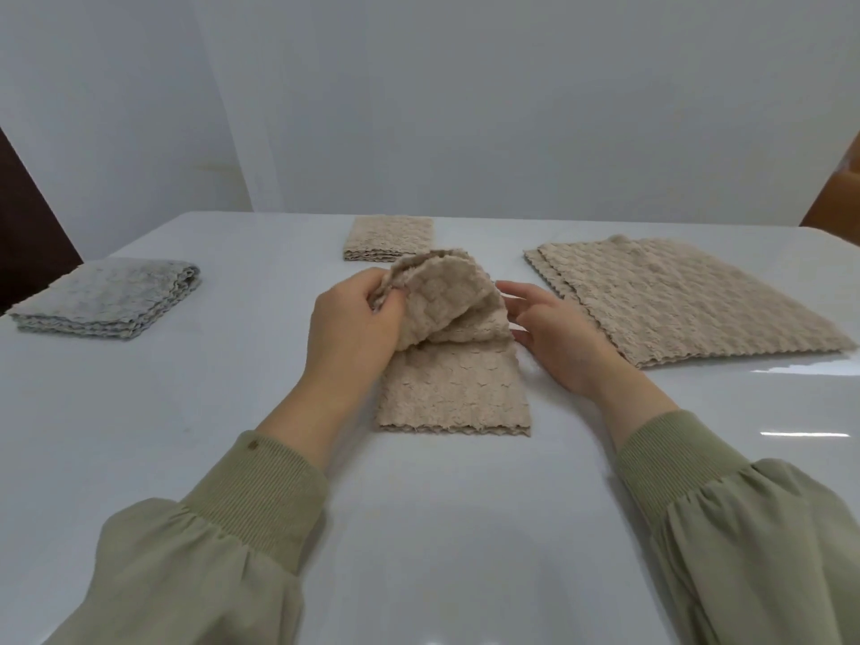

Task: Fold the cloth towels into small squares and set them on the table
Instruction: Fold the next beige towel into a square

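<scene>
Now, ctr of the white tabletop: a beige towel, folded to a long narrow strip running away from the person. Near half lies flat, wavy hem twd the person; far half is lifted & curled back over itself in a loose arch. Left hand has that raised end: fingers bent, pinching the cloth's edge w/ the thumb at the left side of the arch. Right hand is at the other side, palm facing the cloth, fingers straight & spread, gripping nothing. Tips are just beside the raised fold; can't tell if they touch it. Heel of that hand is low over the tabletop, next to the strip's right edge.

Farther back, just behind the arch: a folded beige square, several layers thick, flat on the tabletop, apart from the strip. Right side: stack of flat beige towels, unfolded, edges slightly offset, nr the right hand; whether the hand touches it, can't tell. Far left: pile of grey towels, folded, layers showing at the front edge, well apart from the rest. Both arms in olive-green sleeves w/ ribbed cuffs. Pale wall behind the tabletop.
</scene>
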The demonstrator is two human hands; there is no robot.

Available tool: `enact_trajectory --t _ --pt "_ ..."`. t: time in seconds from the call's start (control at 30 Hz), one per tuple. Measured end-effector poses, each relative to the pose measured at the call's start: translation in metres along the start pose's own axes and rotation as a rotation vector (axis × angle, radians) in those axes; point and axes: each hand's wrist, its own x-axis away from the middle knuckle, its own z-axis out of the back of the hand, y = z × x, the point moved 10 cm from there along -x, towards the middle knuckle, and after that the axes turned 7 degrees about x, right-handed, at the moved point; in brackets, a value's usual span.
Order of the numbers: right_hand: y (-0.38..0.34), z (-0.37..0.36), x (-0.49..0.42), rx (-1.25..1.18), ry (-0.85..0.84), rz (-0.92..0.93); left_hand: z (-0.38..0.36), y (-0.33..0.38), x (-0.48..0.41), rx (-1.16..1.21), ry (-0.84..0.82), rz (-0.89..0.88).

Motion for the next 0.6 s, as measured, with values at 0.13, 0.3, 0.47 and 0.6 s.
enact_trajectory --t 0.13,0.3,0.47,0.6 --pt "-0.002 -0.009 0.005 0.260 0.001 0.031 0.002 0.008 0.001 -0.017 0.020 -0.047" --pt "-0.016 -0.002 0.007 0.562 0.320 0.127 -0.004 0.021 0.007 -0.078 -0.022 -0.156" --pt "-0.015 0.004 0.007 0.612 0.378 0.123 -0.003 0.034 0.011 -0.134 -0.006 -0.264" --pt "-0.016 -0.001 0.008 0.568 0.364 0.124 -0.009 0.044 0.016 -0.182 -0.044 -0.351"
